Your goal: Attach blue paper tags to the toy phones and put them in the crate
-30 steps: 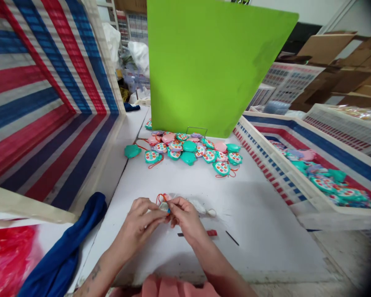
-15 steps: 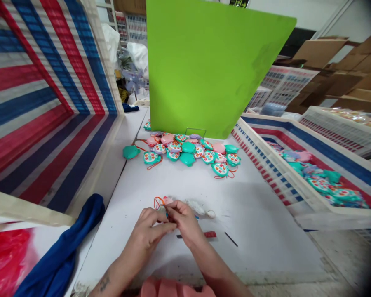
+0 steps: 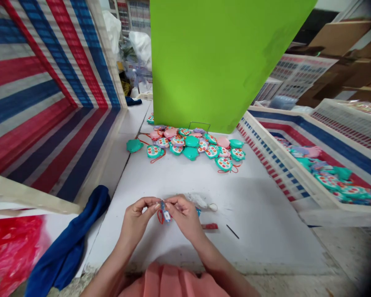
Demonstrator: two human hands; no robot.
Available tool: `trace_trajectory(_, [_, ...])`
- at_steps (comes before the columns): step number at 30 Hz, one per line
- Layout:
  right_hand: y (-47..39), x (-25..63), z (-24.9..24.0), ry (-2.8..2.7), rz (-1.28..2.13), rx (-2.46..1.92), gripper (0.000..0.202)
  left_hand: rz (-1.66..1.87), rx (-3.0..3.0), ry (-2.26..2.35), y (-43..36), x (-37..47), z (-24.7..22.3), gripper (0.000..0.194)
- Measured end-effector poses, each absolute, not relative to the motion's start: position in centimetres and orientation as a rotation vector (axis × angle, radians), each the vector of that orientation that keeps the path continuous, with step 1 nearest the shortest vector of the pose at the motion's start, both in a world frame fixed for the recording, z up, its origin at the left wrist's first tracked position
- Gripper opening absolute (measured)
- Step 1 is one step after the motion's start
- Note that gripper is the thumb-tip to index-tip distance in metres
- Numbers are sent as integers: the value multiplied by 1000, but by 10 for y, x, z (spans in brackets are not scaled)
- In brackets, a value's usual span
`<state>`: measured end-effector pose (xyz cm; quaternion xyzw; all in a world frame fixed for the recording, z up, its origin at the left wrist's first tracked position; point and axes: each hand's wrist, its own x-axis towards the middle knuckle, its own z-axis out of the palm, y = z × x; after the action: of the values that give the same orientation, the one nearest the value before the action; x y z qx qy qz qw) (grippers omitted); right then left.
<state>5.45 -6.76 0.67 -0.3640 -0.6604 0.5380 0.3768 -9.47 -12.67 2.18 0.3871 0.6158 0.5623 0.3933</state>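
A small blue-and-white piece (image 3: 166, 215), possibly a tag, hangs between my fingertips above the white table. My left hand (image 3: 137, 216) pinches its upper end from the left, and my right hand (image 3: 185, 214) pinches it from the right. Below the left fingertips dangles a red-orange cord loop (image 3: 160, 217); where it is tied is hidden. Just beyond the right hand lies a clump of clear plastic or whitish strings (image 3: 199, 201). A red strip (image 3: 210, 226) and a thin black stick (image 3: 232, 231) rest on the table beside the right forearm.
Several turtle-like toys in green, pink and purple (image 3: 191, 141) lie in a heap before a tall green board (image 3: 222, 62). A crate with a striped lining (image 3: 80, 144) stands on its side at left, near a blue cloth (image 3: 71, 243). Another crate (image 3: 284, 181) at right holds more toys.
My hands have turned and drawn level, bringing the blue-and-white piece into view between them. The cord loop has gone from above the fingers to below. The camera has tilted down slightly.
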Motion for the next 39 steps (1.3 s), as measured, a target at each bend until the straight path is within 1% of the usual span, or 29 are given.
trace_trajectory(7, [-69,58,25,-1935,1031,-860,13,1391,1040,1601,-128,-95,23,20])
trace_trajectory(11, [-69,59,27,-2019,920,-877,12,1389,1073,1601,-127,-93,26,19])
trace_trajectory(23, [-68,59,22,-2060,877,-870,12,1326,1111,1578,-127,-91,26,17])
trace_trajectory(29, [-67,59,23,-2039,892,-830,12,1389,927,1440,-122,-88,26,23])
trace_trajectory(39, [-75,55,24,-1970,923,-781,9,1355,922,1412,-127,-92,22,19])
